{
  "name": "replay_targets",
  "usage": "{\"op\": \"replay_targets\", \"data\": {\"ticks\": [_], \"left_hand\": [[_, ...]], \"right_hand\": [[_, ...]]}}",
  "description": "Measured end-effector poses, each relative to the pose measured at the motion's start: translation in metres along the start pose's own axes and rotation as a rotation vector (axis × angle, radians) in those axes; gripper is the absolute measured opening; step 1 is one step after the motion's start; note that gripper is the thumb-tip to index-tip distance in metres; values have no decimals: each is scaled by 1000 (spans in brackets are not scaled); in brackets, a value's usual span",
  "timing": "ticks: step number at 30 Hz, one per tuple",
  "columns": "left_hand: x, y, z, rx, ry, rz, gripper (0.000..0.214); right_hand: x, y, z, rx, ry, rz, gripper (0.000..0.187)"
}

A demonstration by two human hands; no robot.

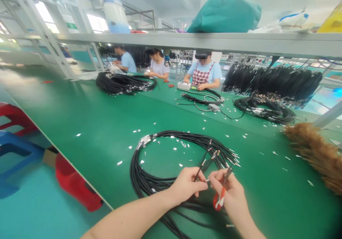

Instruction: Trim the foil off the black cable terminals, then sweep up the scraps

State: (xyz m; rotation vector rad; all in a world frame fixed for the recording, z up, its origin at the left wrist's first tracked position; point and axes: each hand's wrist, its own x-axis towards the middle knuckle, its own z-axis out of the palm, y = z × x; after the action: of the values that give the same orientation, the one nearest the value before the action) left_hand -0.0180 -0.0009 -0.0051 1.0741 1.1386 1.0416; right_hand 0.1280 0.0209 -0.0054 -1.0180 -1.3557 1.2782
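Observation:
Between the fingers of my left hand (188,182) is the end of a black cable (197,175). My right hand (232,189) is closed too, its fingertips at the same cable end, close to the left fingertips. A pair of red-handled scissors (219,199) rests in the right hand, blades pointing up and away. Beneath and beyond both hands lies a looped bundle of black cables (135,167), bound with whitish material at its upper left. Stripped, light-tipped cable ends fan out at the bundle's right.
Scraps of white material dot the green table (93,118). Farther back lie more cable coils (120,84), a grey box (213,107) and red scissors (171,86). A brown bristly bundle (315,153) is at right. Co-workers sit opposite; stools (16,153) stand at left.

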Motion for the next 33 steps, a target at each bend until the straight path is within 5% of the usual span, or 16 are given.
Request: {"op": "replay_targets", "data": {"ticks": [9,16,22,33], "left_hand": [[-3,3,0,-101,-95,0,27],[-6,8,-5,-239,-193,-73,23],[-6,11,-7,-219,-130,-84,21],[-8,5,-5,206,95,61,17]], "right_hand": [[5,-15,0,29,-95,9,32],[4,-13,3,333,-162,185,32],[5,-12,12,484,-92,266,32],[8,-14,18,351,23,259,31]]}}
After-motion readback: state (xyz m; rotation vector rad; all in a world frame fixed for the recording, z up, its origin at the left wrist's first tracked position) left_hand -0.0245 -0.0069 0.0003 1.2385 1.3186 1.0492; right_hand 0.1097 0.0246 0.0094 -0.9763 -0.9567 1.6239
